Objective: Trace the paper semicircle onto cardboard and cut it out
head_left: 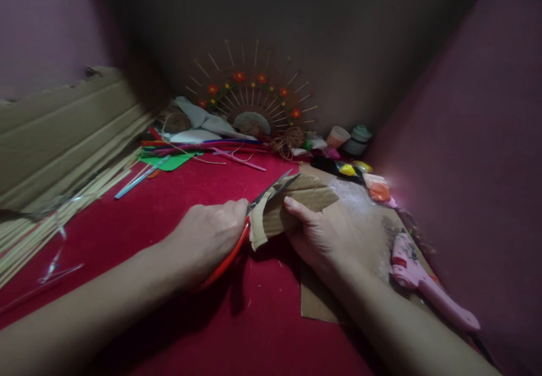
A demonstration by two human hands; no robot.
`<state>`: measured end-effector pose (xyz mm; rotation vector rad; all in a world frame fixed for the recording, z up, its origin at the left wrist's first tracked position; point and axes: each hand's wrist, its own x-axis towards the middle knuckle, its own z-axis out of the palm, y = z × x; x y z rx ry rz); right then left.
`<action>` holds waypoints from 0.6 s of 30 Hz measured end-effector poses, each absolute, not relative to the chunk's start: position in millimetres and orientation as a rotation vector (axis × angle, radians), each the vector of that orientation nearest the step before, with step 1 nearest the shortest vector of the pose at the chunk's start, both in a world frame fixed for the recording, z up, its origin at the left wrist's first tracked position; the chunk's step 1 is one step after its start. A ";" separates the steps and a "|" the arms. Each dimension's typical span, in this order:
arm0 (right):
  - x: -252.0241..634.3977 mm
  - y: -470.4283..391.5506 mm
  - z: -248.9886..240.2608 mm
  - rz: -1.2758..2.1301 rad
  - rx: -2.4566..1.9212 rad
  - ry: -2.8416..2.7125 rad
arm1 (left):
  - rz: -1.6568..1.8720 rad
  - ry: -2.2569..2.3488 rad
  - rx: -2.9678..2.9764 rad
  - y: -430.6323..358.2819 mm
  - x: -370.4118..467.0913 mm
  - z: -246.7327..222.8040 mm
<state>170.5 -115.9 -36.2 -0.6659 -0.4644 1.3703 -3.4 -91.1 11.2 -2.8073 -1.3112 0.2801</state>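
Note:
My left hand (207, 237) is closed round the orange handles of a pair of scissors (241, 246). The blades point up and to the right, slightly parted, with a piece of brown cardboard (279, 212) between them. A curved strip at the cardboard's left edge is partly cut and hangs beside the blades. My right hand (315, 229) grips the cardboard from the right, thumb on top; its other fingers are hidden underneath. Both hands are above the red table surface (254, 331).
A pink glue gun (432, 291) lies on a cardboard sheet (322, 300) at right. Thin sticks (51, 223) and a large cardboard panel (63, 133) are at left. Behind are pipe cleaners (203, 149), twine (292, 139), small pots (358, 139) and a flower-decorated stick fan (254, 91).

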 end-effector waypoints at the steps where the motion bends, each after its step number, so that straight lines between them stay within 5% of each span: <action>1: 170.6 -116.0 -36.8 1.369 -0.665 -0.468 | 0.265 -1.285 -2.811 -90.7 -4.9 9.7; 18: 172.8 -112.2 -35.0 1.345 -0.660 -0.353 | 0.247 -1.315 -2.857 -90.8 -6.2 1.9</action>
